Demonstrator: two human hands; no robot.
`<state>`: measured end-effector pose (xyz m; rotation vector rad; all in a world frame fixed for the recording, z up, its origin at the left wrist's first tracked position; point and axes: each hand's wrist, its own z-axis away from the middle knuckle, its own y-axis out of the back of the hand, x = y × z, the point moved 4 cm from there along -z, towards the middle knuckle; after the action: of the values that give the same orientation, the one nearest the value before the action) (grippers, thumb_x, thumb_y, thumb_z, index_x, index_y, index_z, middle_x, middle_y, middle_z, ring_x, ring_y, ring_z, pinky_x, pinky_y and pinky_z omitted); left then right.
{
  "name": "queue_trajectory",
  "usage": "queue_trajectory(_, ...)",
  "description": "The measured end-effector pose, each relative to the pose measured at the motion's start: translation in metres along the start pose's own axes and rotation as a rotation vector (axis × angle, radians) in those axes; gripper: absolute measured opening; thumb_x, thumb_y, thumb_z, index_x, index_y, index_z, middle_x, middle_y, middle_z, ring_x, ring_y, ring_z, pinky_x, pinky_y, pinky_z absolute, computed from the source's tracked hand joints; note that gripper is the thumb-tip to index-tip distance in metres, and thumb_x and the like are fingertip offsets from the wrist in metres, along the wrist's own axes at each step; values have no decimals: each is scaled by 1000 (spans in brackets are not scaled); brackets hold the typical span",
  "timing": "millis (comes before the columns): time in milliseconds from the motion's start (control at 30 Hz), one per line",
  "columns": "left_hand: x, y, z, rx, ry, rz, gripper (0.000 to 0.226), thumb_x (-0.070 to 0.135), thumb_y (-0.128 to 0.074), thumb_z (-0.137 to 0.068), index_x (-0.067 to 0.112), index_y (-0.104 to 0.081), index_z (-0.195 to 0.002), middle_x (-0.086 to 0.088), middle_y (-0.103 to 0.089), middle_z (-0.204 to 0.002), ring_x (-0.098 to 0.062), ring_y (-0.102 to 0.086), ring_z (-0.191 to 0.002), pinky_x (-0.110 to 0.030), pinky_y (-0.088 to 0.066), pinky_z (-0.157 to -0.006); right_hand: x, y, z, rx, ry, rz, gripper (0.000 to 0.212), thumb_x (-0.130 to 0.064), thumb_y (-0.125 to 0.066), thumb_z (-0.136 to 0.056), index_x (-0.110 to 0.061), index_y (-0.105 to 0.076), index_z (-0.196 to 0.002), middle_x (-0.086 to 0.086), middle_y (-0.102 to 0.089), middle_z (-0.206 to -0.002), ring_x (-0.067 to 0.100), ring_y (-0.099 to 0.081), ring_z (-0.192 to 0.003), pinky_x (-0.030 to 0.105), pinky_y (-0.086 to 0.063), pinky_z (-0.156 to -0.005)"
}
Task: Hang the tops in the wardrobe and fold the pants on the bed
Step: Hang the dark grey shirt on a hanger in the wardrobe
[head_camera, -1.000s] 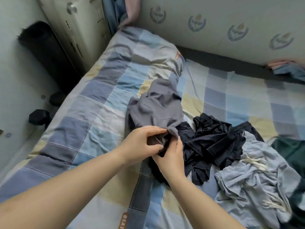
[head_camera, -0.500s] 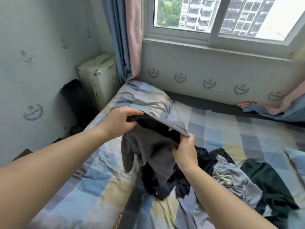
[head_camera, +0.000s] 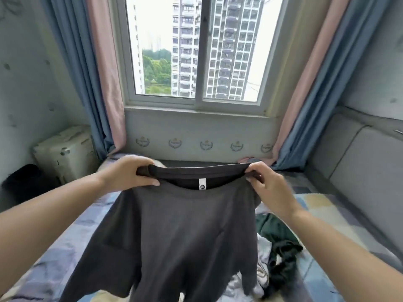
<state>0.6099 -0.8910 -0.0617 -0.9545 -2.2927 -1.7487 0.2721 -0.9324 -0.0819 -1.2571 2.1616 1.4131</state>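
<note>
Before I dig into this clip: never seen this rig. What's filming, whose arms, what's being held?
There is no machine here: a person wears one wide-angle camera on the head, looking forward and down, so the arms are their own. The left hand and right hand each have a grip on the waistband of a dark grey garment, held up and spread between them, with a small white tag inside the band. Below lies a bed with a checked cover, and on it a dark green garment and some pale clothing. Behind is a window with curtains.
</note>
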Motion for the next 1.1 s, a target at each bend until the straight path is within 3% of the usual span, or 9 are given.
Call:
queue_trajectory(67, 7, -18, -8, -13, 23, 92, 23, 39, -78, -68, 52, -60, -71, 27, -59, -65, 11, -49, -59, -7, -37, -59, -2, 26, 20, 65, -27, -37, 42, -10, -64, -87, -47, -55, -104, -25, -64, -82, -4, -59, -78, 12, -43, -71)
queue_trajectory(167, 1, -59, -18, -66, 162, 347, 17, 36, -74, -77, 21, -71, -83, -6, -67, -74, -9, -53, -69, -33, -45, -69, -1, 58, 49, 153, -91, -24, 40, -19, -67, -87, -46, -56, -114, -18, -69, -85, -3, -62, -81, 5, -42, -70)
queue_trajectory(267, 29, -94, -22, -121, 115, 531, 6, 21, -70, -85, 24, -72, -80, 9, -66, -66, -1, -57, -63, -16, -46, -59, 7, 89, 85, 237, -212, 23, 21, -23, -70, -85, -43, -64, -90, -20, -70, -84, -2, -64, -83, 13, -45, -74)
queue_trajectory(333, 55, -114, -24, -203, 102, 706, 4, 29, -71, -81, 30, -73, -84, 16, -68, -66, 6, -61, -61, -7, -45, -54, 10, 110, 116, 336, -322, 36, 19, -25, -71, -83, -43, -65, -83, -23, -70, -81, -3, -64, -81, 16, -47, -74)
queue_trajectory(467, 100, -147, -34, -422, 42, 917, 43, 57, -77, -63, 28, -73, -95, 3, -74, -95, -13, -69, -94, -28, -49, -82, -3, 147, 183, 534, -470, 84, 18, -23, -73, -82, -39, -66, -80, -29, -67, -72, -13, -59, -69, 3, -41, -63)
queue_trajectory(600, 158, -180, -37, -567, 17, 1079, 59, 65, -81, -49, 28, -73, -95, -2, -74, -96, -17, -70, -92, -35, -50, -84, -25, 171, 254, 774, -616, 4, 10, -19, -72, -82, -29, -69, -84, -17, -70, -74, -1, -63, -71, 22, -51, -72)
queue_trajectory(733, 237, -204, -19, -717, 4, 1201, 51, 55, -86, -53, 21, -75, -90, -10, -74, -97, -25, -70, -92, -39, -52, -86, -57, 185, 332, 1008, -725, -61, 14, -18, -70, -84, -31, -71, -80, -12, -72, -78, 5, -65, -76, 27, -52, -73)
queue_trajectory(900, 343, -220, 26, -945, -79, 1326, 50, 46, -80, -56, 13, -73, -92, -12, -74, -98, -22, -71, -89, -27, -55, -67, -114, 212, 416, 1227, -799, -14, 12, -15, -70, -83, -27, -71, -80, -4, -73, -82, 11, -65, -80, 30, -50, -78)
queue_trajectory(1100, 471, -230, 107, -1195, -210, 1399, 32, 37, -77, -67, 10, -73, -85, -12, -74, -93, -22, -71, -86, -25, -57, -66, -193, 246, 511, 1500, -769, -9, 9, -12, -70, -83, -21, -70, -84, -6, -72, -79, 4, -66, -72, 17, -51, -65)
